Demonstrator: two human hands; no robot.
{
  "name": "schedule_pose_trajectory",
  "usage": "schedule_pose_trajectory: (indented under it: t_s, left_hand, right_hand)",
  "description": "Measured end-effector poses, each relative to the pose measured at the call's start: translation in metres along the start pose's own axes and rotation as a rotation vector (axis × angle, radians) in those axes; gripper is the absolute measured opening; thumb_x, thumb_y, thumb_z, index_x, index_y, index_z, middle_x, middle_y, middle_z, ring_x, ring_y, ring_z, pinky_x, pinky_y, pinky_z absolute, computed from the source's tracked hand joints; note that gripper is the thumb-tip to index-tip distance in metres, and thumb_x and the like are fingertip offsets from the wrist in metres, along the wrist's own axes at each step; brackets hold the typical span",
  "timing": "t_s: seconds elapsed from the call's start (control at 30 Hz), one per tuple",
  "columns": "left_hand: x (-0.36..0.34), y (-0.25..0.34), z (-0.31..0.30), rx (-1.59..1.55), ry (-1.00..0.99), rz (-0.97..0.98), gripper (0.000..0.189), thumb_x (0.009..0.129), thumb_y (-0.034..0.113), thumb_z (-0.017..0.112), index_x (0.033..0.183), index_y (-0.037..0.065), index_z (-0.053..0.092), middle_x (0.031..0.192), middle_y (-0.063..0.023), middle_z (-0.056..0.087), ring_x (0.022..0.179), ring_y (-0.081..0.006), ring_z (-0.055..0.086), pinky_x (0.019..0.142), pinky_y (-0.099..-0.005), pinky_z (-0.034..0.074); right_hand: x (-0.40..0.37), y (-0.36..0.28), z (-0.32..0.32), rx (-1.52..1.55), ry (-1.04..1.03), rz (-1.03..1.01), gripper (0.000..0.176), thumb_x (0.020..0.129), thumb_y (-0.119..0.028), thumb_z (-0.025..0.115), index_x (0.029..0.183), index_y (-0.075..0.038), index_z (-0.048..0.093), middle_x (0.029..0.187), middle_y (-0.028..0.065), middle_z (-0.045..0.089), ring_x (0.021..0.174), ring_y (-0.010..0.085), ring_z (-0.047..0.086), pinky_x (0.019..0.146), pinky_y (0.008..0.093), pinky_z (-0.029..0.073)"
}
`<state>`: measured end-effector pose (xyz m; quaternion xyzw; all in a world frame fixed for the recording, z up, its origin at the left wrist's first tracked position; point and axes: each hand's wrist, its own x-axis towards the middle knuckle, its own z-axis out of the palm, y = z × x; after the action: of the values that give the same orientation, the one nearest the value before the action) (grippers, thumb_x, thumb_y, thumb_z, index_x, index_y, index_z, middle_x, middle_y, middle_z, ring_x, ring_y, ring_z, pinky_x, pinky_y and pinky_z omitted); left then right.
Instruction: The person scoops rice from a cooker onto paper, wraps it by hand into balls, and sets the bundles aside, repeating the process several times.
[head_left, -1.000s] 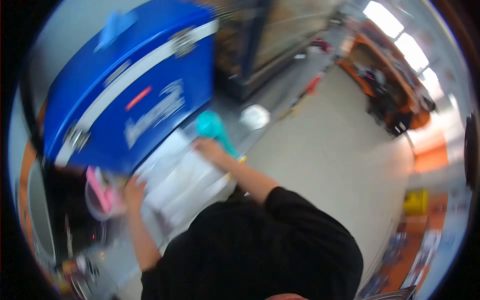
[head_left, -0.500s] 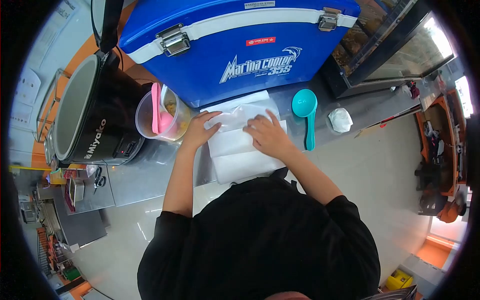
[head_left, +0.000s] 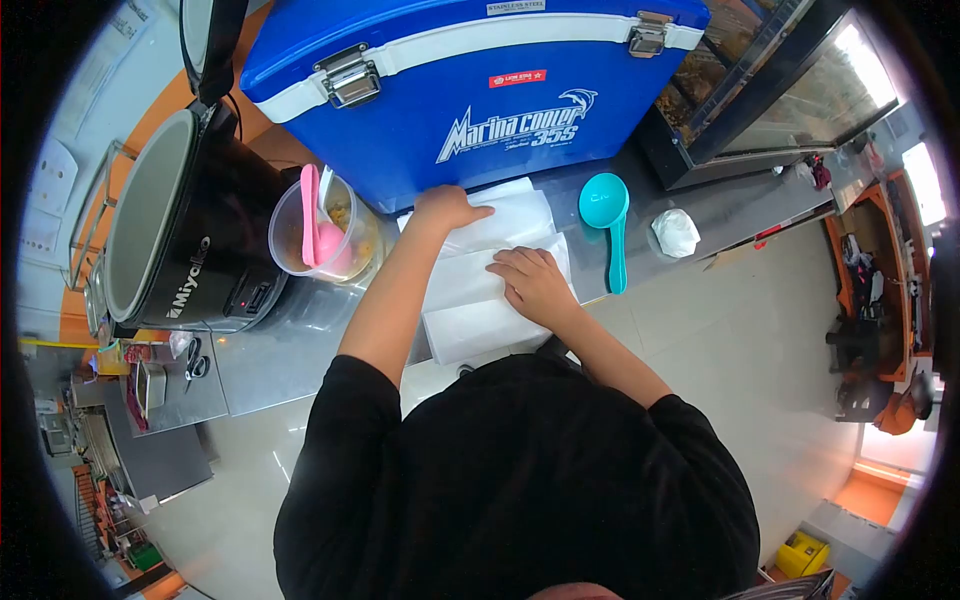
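Several overlapping sheets of white paper [head_left: 470, 332] lie on the steel counter in front of me. My left hand [head_left: 448, 208] is at the far left edge of the sheets, close to the cooler's base. Its thumb points right over the paper; the other fingers are hidden behind the back of the hand, so its grip cannot be seen. On the middle of the sheets rests my right hand [head_left: 538, 288], open, with its fingers bent a little against the paper. Left of the sheets stands a clear plastic tub [head_left: 287, 240] with a pink scoop [head_left: 310, 205] in it.
A blue cooler box [head_left: 400, 140] stands behind the paper. To the right are a turquoise scoop [head_left: 604, 205], a white wrapped bundle [head_left: 676, 233] and a glass display case [head_left: 790, 120]. At left is a black Miyako cooker [head_left: 215, 230], its lid raised, near scissors [head_left: 197, 362].
My left hand has moved away from me and to the right, toward the far edge of the paper. My right hand has shifted slightly nearer to me, and the shiny sheet's bunching has gone.
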<state>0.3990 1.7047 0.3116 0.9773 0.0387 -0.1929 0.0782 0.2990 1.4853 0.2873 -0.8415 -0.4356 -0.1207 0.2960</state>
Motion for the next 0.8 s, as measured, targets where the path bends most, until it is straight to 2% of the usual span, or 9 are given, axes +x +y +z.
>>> schedule_pose_trajectory:
  t_s: [0.13, 0.2, 0.23, 0.3, 0.4, 0.47, 0.57, 0.73, 0.8]
  left_hand:
    - [0.002, 0.000, -0.002, -0.215, 0.066, 0.223, 0.050, 0.079, 0.053, 0.066, 0.091, 0.005, 0.071, 0.098, -0.0155, 0.069, 0.090, -0.0320, 0.066, 0.079, -0.0417, 0.051]
    - [-0.008, 0.001, -0.006, -0.492, 0.051, 0.287, 0.031, 0.082, 0.038, 0.068, 0.091, 0.008, 0.070, 0.097, -0.0101, 0.069, 0.089, -0.0287, 0.065, 0.077, -0.0390, 0.051]
    - [-0.018, 0.003, -0.008, -0.490, 0.048, 0.290, 0.031, 0.082, 0.038, 0.068, 0.091, 0.008, 0.070, 0.097, -0.0101, 0.069, 0.089, -0.0287, 0.065, 0.077, -0.0390, 0.051]
    - [-0.045, 0.006, -0.007, -0.290, 0.354, 0.529, 0.012, 0.084, 0.021, 0.065, 0.090, 0.012, 0.070, 0.090, -0.0033, 0.069, 0.083, -0.0238, 0.067, 0.069, -0.0383, 0.052]
    - [-0.077, 0.005, 0.012, -0.179, 0.477, 0.775, 0.011, 0.082, 0.019, 0.063, 0.090, 0.015, 0.069, 0.086, -0.0020, 0.064, 0.081, -0.0212, 0.065, 0.069, -0.0380, 0.050]
    - [-0.091, 0.006, 0.032, -0.014, 0.491, 0.791, 0.014, 0.081, 0.016, 0.062, 0.093, 0.014, 0.068, 0.089, -0.0020, 0.064, 0.082, -0.0208, 0.063, 0.069, -0.0367, 0.048]
    - [-0.104, 0.006, 0.056, 0.119, 0.598, 0.811, 0.021, 0.078, 0.013, 0.062, 0.098, 0.013, 0.066, 0.094, -0.0013, 0.063, 0.085, -0.0190, 0.061, 0.070, -0.0348, 0.046]
    - [-0.124, 0.010, 0.056, 0.006, 0.704, 0.751, 0.031, 0.072, 0.009, 0.065, 0.103, 0.013, 0.064, 0.099, -0.0015, 0.061, 0.089, -0.0197, 0.061, 0.074, -0.0355, 0.046]
    - [-0.132, 0.008, 0.054, -0.103, 0.645, 0.466, 0.033, 0.071, 0.007, 0.066, 0.104, 0.012, 0.063, 0.100, -0.0020, 0.061, 0.090, -0.0225, 0.061, 0.076, -0.0380, 0.045]
  right_hand:
    - [-0.002, -0.003, -0.003, 0.009, -0.013, 0.018, 0.037, 0.074, -0.005, 0.062, 0.111, -0.012, 0.061, 0.120, 0.0042, 0.058, 0.114, 0.0260, 0.053, 0.093, 0.0420, 0.041]
    - [-0.003, -0.002, -0.004, 0.018, -0.010, 0.026, 0.038, 0.074, -0.005, 0.062, 0.112, -0.012, 0.061, 0.121, 0.0047, 0.057, 0.115, 0.0262, 0.053, 0.094, 0.0424, 0.041]
    - [-0.003, -0.002, -0.004, 0.027, -0.008, 0.028, 0.039, 0.074, -0.005, 0.062, 0.113, -0.012, 0.061, 0.121, 0.0051, 0.057, 0.115, 0.0263, 0.053, 0.096, 0.0427, 0.041]
    - [-0.006, 0.004, 0.000, 0.061, -0.006, 0.053, 0.041, 0.074, -0.004, 0.061, 0.114, -0.012, 0.061, 0.122, 0.0057, 0.057, 0.116, 0.0267, 0.052, 0.097, 0.0432, 0.040]
    - [-0.006, 0.006, -0.002, 0.083, 0.058, 0.114, 0.043, 0.075, -0.004, 0.060, 0.117, -0.013, 0.060, 0.123, 0.0061, 0.057, 0.118, 0.0273, 0.052, 0.101, 0.0464, 0.038]
    - [-0.002, 0.002, -0.008, 0.072, 0.117, 0.150, 0.044, 0.075, -0.004, 0.059, 0.118, -0.013, 0.060, 0.123, 0.0060, 0.057, 0.119, 0.0276, 0.051, 0.103, 0.0489, 0.035]
    - [0.004, 0.000, -0.014, -0.361, 0.236, 0.138, 0.045, 0.077, -0.005, 0.056, 0.120, -0.016, 0.059, 0.124, 0.0049, 0.056, 0.121, 0.0270, 0.051, 0.106, 0.0546, 0.030]
    - [-0.010, 0.032, -0.005, -0.377, -0.074, 0.119, 0.027, 0.081, -0.011, 0.055, 0.107, -0.015, 0.061, 0.100, 0.0023, 0.057, 0.103, 0.0224, 0.057, 0.105, 0.0546, 0.031]
    - [-0.017, 0.044, 0.002, -0.323, -0.070, 0.077, 0.023, 0.081, -0.012, 0.055, 0.103, -0.015, 0.061, 0.095, 0.0028, 0.056, 0.099, 0.0219, 0.057, 0.102, 0.0520, 0.035]
